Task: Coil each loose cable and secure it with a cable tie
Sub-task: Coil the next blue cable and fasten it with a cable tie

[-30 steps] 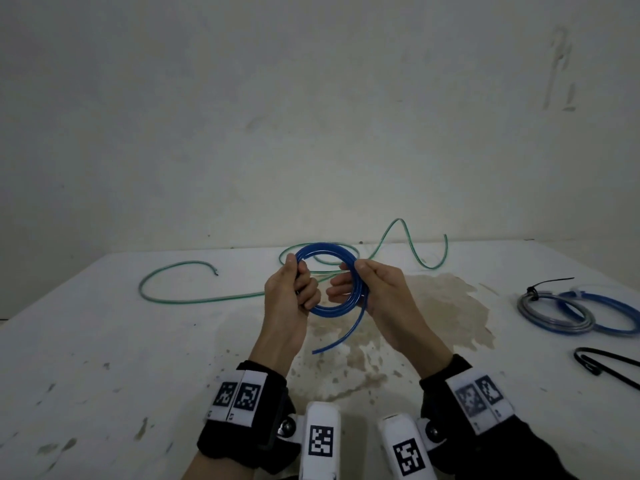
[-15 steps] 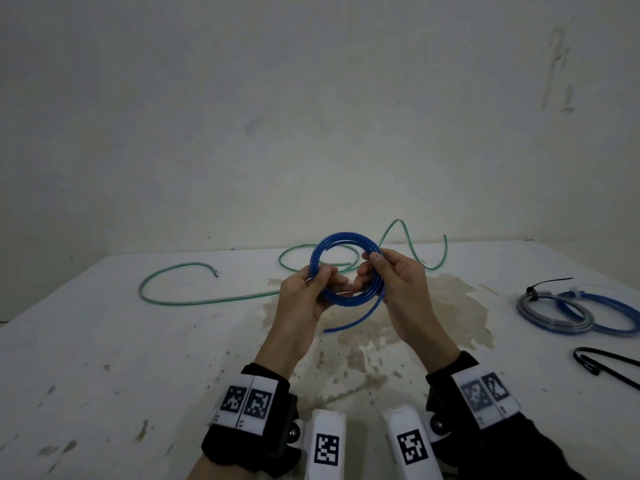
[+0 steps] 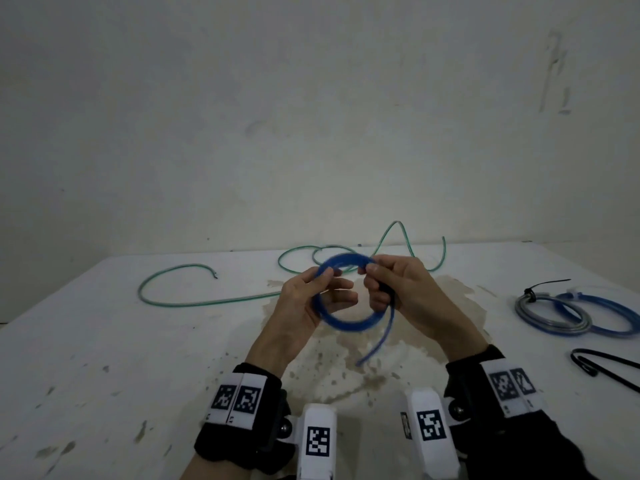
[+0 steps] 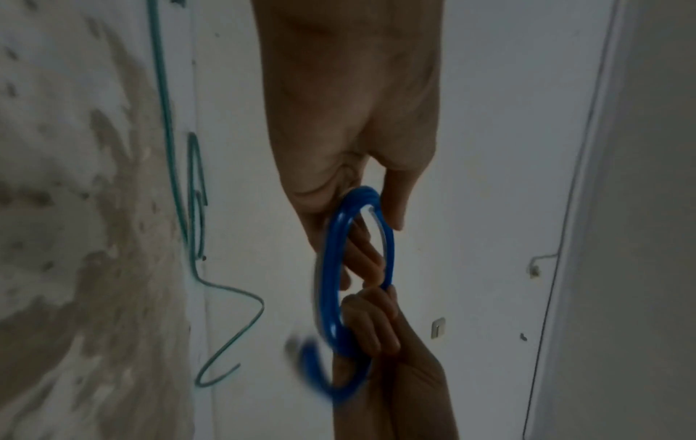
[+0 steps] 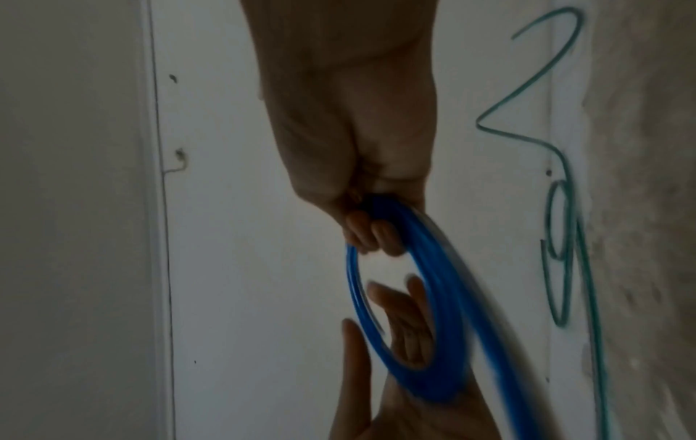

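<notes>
Only the head view shows tied coils beside hands gripping the blue coil.

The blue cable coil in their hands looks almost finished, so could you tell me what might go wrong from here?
1. The blue cable coil has no tie yet; its free tail hangs loose, so the loops may spring open if the left hand or right hand eases.
2. The black cable tie lies far right; fetching it probably leaves one hand holding.
</notes>
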